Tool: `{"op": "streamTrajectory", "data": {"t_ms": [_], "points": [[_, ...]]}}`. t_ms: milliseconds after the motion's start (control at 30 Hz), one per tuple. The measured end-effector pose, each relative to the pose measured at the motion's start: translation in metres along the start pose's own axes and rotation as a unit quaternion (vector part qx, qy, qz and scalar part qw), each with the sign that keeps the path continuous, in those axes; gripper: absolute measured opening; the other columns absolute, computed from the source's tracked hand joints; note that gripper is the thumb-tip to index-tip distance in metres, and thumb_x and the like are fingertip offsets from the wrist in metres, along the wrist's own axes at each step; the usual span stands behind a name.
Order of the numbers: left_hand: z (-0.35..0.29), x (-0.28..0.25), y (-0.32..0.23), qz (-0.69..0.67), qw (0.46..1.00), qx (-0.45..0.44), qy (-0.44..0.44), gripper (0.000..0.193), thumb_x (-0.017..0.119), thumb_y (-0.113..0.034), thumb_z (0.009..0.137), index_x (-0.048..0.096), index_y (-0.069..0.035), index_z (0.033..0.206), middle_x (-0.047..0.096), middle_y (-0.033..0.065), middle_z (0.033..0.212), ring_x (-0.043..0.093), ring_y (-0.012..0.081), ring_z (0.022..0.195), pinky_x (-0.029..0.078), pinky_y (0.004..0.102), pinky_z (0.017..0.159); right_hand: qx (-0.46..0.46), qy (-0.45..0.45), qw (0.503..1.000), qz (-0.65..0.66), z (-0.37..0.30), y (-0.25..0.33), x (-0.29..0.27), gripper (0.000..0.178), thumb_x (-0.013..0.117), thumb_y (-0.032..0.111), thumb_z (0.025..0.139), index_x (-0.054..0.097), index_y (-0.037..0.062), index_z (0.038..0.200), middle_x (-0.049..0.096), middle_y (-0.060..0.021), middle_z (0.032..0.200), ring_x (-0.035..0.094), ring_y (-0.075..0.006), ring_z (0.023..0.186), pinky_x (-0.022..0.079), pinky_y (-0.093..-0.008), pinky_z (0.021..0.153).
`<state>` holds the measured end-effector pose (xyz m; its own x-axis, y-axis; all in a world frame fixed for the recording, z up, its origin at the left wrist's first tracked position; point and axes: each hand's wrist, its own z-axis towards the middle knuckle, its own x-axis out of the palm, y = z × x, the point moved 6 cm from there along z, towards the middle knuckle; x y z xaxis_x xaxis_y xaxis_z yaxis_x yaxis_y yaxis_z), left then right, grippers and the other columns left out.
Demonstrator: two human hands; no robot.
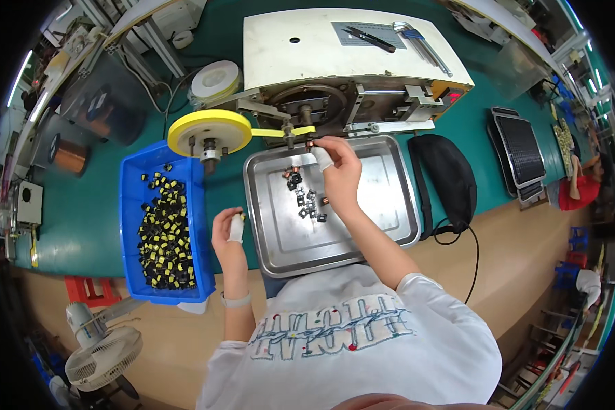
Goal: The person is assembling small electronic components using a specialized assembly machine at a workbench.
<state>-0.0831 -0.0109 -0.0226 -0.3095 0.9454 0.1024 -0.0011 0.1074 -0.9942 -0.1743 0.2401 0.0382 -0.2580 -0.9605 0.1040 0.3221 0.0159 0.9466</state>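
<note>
My right hand (339, 171), with white wrapping on a finger, pinches a small copper-wound coil (310, 145) beside the winding machine's spindle. The end of a yellow tape strip (280, 132) reaches close to it. Lower left, my left hand (228, 231), also wrapped on a finger, is closed between the blue bin and the metal tray. At its fingertips is a small taped coil (242, 216), mostly hidden. Several black coil bobbins (307, 202), some with copper showing, lie loose in the metal tray (270, 256) below my right hand.
A blue bin (126, 225) at left holds many yellow-taped coils (165, 239). The white machine (273, 51) stands behind the tray, with a yellow tape reel (208, 131) at its left. A black pouch (447, 181) and its cable lie right of the tray. A fan (102, 359) stands lower left.
</note>
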Motion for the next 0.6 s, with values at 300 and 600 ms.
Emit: {"op": "streamTrajectory", "data": {"t_ms": [300,600], "points": [[-0.015,-0.041,0.037,0.051,0.989,0.116,-0.075,0.017,0.052,0.004,0.088,0.054,0.001,0.105,0.06,0.0098,0.107,0.056,0.0157,0.099,0.044,0.0262,0.087,-0.055,-0.04,0.997,-0.024,0.003,-0.017,0.006,0.015,0.059,-0.007,0.08,0.062,-0.0037,0.094,0.06,-0.0087,0.099,0.059,-0.0152,0.091,0.047,-0.0243,0.081],[-0.014,-0.043,0.037,0.062,0.98,0.177,-0.061,0.019,0.054,0.002,0.088,0.054,0.001,0.107,0.06,0.0097,0.108,0.057,0.016,0.099,0.044,0.0267,0.089,-0.1,0.125,0.924,-0.348,-0.009,-0.037,-0.035,0.047,0.073,0.025,0.074,0.057,0.0044,0.113,0.054,-0.0186,0.117,0.05,-0.0351,0.109,0.043,-0.0406,0.091]]}}
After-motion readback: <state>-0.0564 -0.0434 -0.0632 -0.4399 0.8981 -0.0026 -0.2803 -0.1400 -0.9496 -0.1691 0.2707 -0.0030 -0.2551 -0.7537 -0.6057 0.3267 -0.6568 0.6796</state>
